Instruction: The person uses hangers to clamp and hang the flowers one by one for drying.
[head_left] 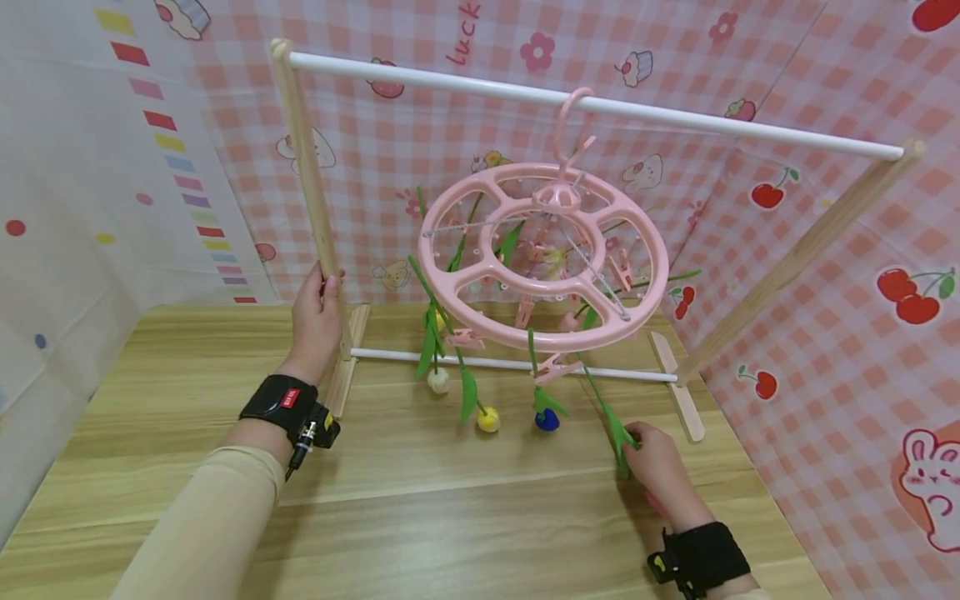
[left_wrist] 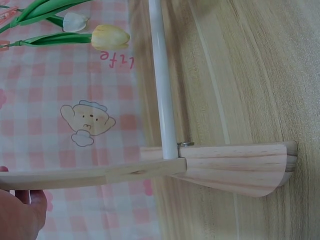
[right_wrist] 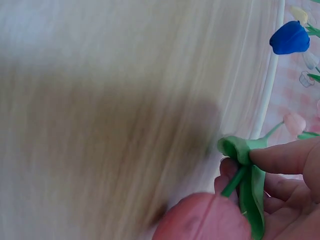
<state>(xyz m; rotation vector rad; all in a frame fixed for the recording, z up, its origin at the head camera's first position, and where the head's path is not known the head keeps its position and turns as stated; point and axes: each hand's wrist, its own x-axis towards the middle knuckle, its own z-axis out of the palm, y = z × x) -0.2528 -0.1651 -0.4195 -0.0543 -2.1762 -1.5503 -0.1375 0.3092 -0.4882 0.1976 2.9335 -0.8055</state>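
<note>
My left hand [head_left: 315,321] grips the left wooden post [head_left: 306,167] of a drying stand; fingertips show around that post in the left wrist view. My right hand [head_left: 662,471] pinches the green stem and leaves of an artificial tulip [right_wrist: 202,217] with a pink bloom. Its bloom points downward, and the stem runs up toward the pink round clip hanger [head_left: 656,250]. Whether a clip holds that stem I cannot tell. Other tulips hang bloom-down from the hanger, among them a blue tulip [head_left: 547,420], a yellow tulip [head_left: 488,419] and a white tulip [head_left: 438,382].
The hanger's hook sits over the stand's white top bar [head_left: 465,79]. A lower white bar [head_left: 487,363] joins the wooden feet on the wood-grain table [head_left: 420,517]. The right post [head_left: 802,258] leans beside the checked cloth wall [head_left: 847,350].
</note>
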